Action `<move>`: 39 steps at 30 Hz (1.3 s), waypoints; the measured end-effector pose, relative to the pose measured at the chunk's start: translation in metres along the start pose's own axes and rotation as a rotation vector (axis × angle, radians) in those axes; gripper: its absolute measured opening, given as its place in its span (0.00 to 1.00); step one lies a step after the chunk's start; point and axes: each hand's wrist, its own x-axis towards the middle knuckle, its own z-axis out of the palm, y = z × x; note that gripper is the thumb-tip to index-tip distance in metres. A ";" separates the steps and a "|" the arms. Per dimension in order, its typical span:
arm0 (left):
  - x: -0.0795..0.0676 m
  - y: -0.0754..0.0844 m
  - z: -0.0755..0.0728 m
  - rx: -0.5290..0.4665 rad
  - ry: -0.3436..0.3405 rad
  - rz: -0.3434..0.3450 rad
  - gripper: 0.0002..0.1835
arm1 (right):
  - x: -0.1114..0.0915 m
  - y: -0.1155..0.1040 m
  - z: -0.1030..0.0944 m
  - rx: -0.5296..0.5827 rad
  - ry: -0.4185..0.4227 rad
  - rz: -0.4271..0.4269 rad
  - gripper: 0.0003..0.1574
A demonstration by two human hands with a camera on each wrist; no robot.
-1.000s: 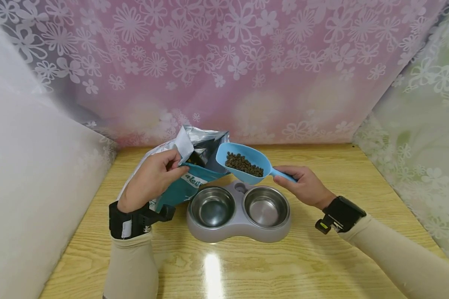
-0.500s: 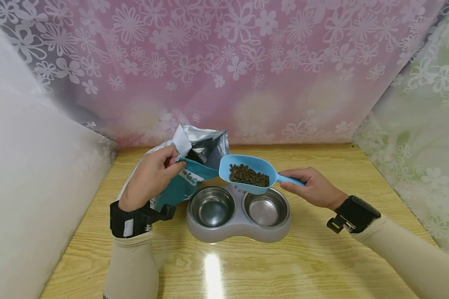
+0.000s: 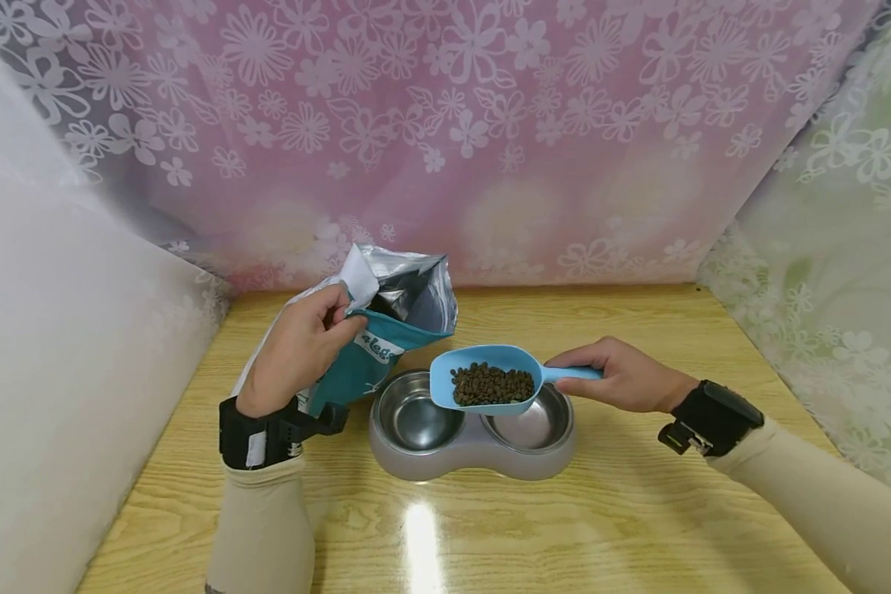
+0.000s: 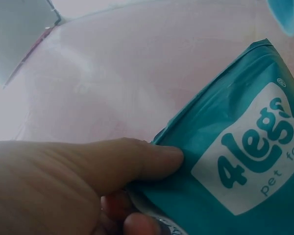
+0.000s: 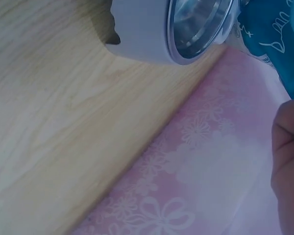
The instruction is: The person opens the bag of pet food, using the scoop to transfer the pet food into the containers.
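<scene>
Towards the back-left corner of the bench [image 3: 564,536]: teal pet-food bag [image 3: 352,375], mouth open to a silver lining, rim pinched in the nearly closed fingers of the left hand [image 3: 297,351]. Readable on its white label [image 4: 250,156]: "4Legs", ® and "pet foo", the last word cut off in the left wrist view. Curled round the handle of a blue scoop [image 3: 441,379]: fingers of the right hand [image 3: 624,375]. Inside: brown kibble [image 3: 493,385]. Below, about midway between left and right bench edges: grey double-bowl feeder [image 3: 471,462].
</scene>
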 end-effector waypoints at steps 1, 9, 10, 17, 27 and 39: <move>0.000 0.000 0.000 -0.003 0.002 -0.001 0.16 | 0.001 -0.004 0.000 -0.006 -0.014 0.001 0.17; 0.001 0.000 -0.001 -0.001 0.011 0.007 0.13 | 0.015 -0.022 -0.002 -0.098 -0.082 0.031 0.17; 0.001 0.000 -0.001 0.000 0.010 0.011 0.13 | 0.017 -0.021 -0.002 -0.122 -0.082 0.038 0.17; 0.002 0.000 -0.001 -0.001 0.000 0.020 0.13 | 0.030 -0.016 -0.002 -0.256 -0.116 0.069 0.16; 0.002 0.001 -0.001 -0.006 -0.001 0.016 0.14 | 0.044 -0.025 -0.001 -0.417 -0.159 0.066 0.14; 0.000 0.000 -0.002 -0.025 -0.004 0.009 0.13 | 0.065 -0.038 0.001 -0.560 -0.216 0.034 0.10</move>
